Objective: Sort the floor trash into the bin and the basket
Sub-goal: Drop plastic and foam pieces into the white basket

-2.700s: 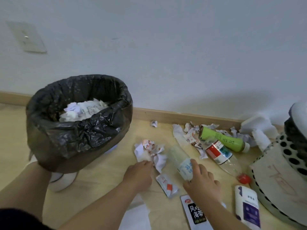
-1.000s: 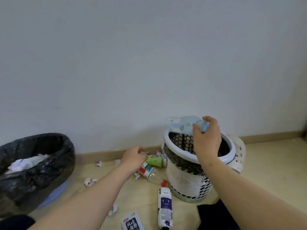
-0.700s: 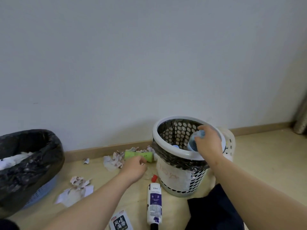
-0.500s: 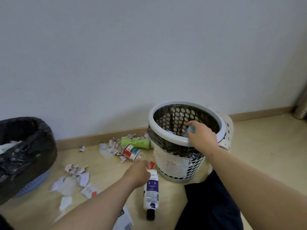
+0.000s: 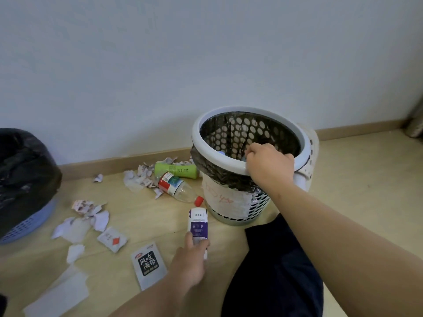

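Observation:
A white perforated basket (image 5: 305, 143) with a black liner stands by the wall. My right hand (image 5: 270, 165) hangs over its near rim, fingers curled down inside; only a pale bit of the clear bottle (image 5: 243, 158) shows under them. My left hand (image 5: 192, 259) grips the lower end of a white and purple bottle (image 5: 198, 223) lying on the floor in front of the basket. The bin (image 5: 25, 170), lined with a black bag, stands at the far left.
A green bottle (image 5: 176, 170) and a red-capped clear bottle (image 5: 177, 187) lie left of the basket among paper scraps (image 5: 139, 178). More scraps (image 5: 89, 210), a sachet (image 5: 112, 239), a black-and-white packet (image 5: 148, 264) and white paper (image 5: 59, 294) litter the floor. My dark-trousered knee (image 5: 274, 271) is in front.
My right hand carried the clear bottle from the floor up and down into the basket. My left hand moved from the paper scraps to the white and purple bottle and took hold of it.

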